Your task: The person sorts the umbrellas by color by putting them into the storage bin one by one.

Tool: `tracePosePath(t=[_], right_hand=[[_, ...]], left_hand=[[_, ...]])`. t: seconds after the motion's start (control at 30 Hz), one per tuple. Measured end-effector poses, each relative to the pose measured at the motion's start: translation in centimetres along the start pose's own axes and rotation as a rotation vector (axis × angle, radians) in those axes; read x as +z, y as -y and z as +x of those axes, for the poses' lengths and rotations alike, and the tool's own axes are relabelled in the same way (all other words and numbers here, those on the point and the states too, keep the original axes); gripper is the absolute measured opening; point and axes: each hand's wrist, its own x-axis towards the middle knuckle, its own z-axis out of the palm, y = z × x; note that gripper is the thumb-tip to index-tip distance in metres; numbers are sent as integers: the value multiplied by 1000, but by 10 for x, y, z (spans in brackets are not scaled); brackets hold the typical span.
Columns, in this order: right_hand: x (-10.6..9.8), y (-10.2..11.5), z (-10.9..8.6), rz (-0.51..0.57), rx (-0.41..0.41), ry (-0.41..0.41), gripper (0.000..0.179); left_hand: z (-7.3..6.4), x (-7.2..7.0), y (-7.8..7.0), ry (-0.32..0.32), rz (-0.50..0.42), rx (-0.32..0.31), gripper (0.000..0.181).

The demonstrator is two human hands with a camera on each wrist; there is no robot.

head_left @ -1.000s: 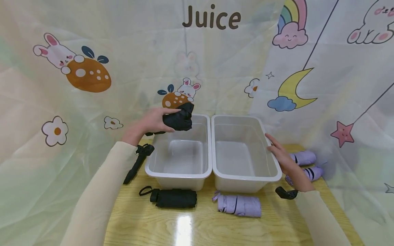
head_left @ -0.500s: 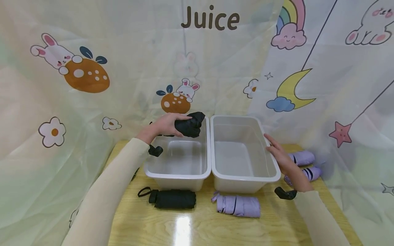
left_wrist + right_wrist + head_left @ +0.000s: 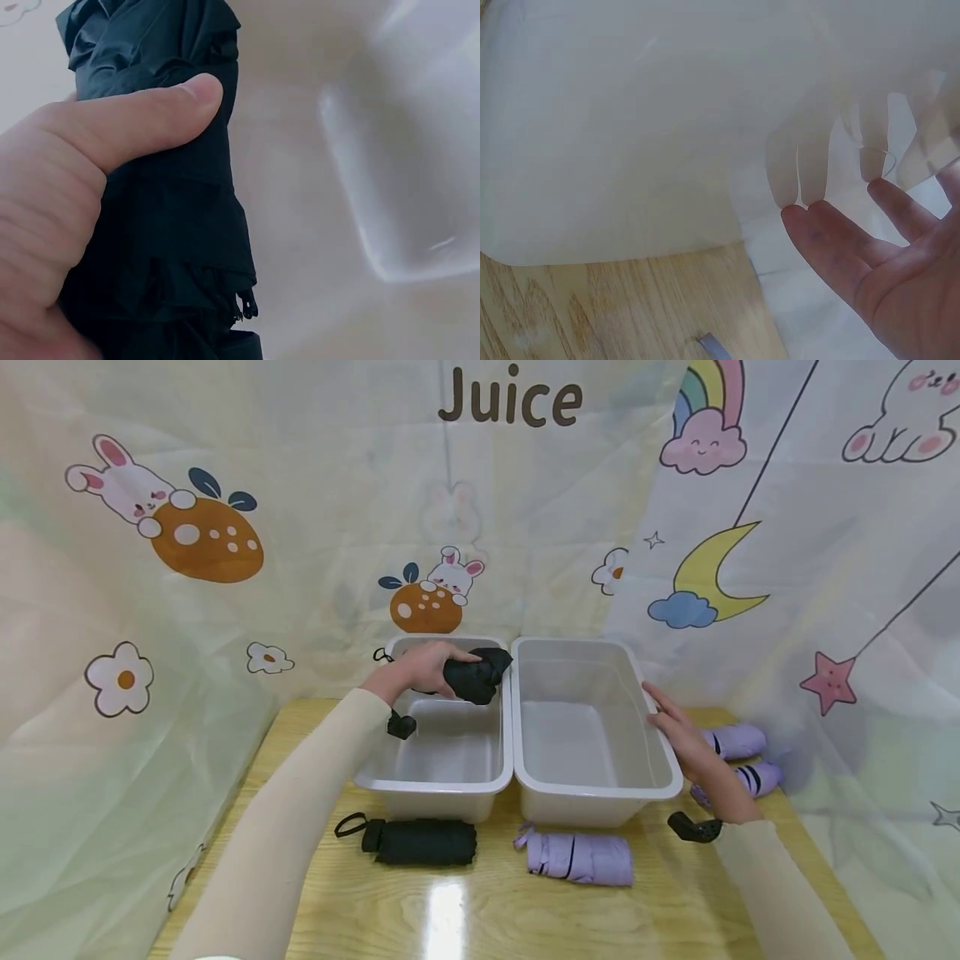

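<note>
In the head view my left hand (image 3: 427, 667) grips a folded black umbrella (image 3: 476, 678) over the far part of the left white bin (image 3: 450, 787). The left wrist view shows the thumb lying across the umbrella's bunched cloth (image 3: 165, 217); the other fingers are mostly hidden. A black strap loop (image 3: 381, 655) shows behind this hand. My right hand (image 3: 686, 745) is at the right side of the right white bin (image 3: 592, 793). Its fingers are extended in the right wrist view, the fingertips (image 3: 799, 217) touching the bin's outer wall (image 3: 630, 150).
A black folded umbrella (image 3: 426, 842) lies before the left bin, a lilac one (image 3: 581, 858) before the right bin. Two more lilac umbrellas (image 3: 738, 742) lie beyond my right wrist. A printed cloth (image 3: 315, 527) hangs behind the wooden table (image 3: 390, 910).
My left hand has carried the black umbrella right and lower, over the left bin. A dark thing left of that bin is now hidden behind my sleeve. The right hand has stayed put.
</note>
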Motion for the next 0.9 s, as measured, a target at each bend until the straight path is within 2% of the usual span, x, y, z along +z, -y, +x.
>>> tracePosePath(t=[0.2,0.4,0.57,0.7,0.9], right_hand=[[0,-1,-3,-18,29,-11,60],[-1,-1,1,23,8,4,61],[-2,3,2,23,-4,-13,60],[0,2,1,4,10,-12,61],[2,2,1,-13,18,-18,60]], left_hand=[[9,15,10,7,-32,-48,78],[17,28,20,3,-65,-100,78],[25,36,24,8,-53,-74,78],[25,45,27,10,-64,-83,78],[27,64,38,25,-85,-148,79]])
